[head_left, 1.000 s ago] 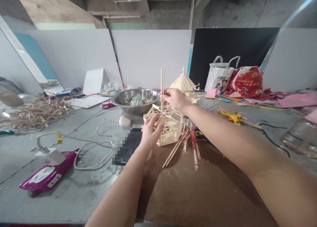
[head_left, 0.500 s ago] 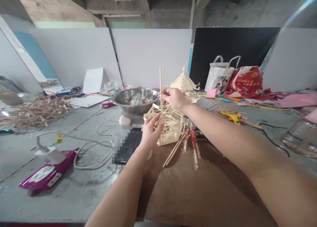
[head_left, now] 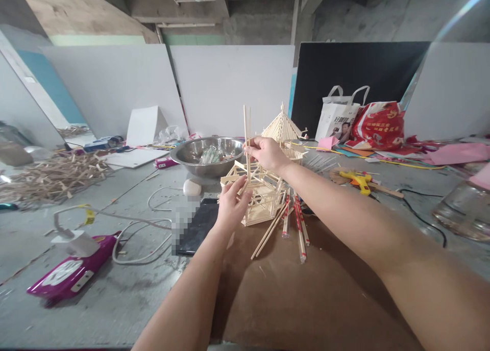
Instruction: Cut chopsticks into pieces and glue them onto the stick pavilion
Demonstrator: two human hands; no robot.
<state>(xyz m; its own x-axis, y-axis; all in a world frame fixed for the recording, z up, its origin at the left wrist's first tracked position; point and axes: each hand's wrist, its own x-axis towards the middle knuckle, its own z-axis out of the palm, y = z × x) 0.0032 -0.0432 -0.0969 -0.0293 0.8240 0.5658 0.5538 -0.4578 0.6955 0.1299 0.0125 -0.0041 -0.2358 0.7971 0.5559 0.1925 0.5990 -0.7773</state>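
A model house frame of pale wooden sticks stands on the brown board before me. My right hand pinches an upright chopstick above the frame; a second thin upright stick shows beside it. Lower down, my left hand closes its thumb and fingers on the front left of the frame, near the chopstick's foot. What exactly its fingertips press is partly hidden. In front of the frame lie loose chopsticks and several in red-and-clear wrappers. Behind my right hand rises a cone-shaped stick roof.
A steel basin stands behind the frame. Left are a dark tablet, a white mouse-like object, a purple power strip with cables and a stick pile. Right are a yellow glue gun and a glass jar.
Both hands stay at the frame. The upright chopstick leans slightly more to the left at its top. The whole view has shifted a little.
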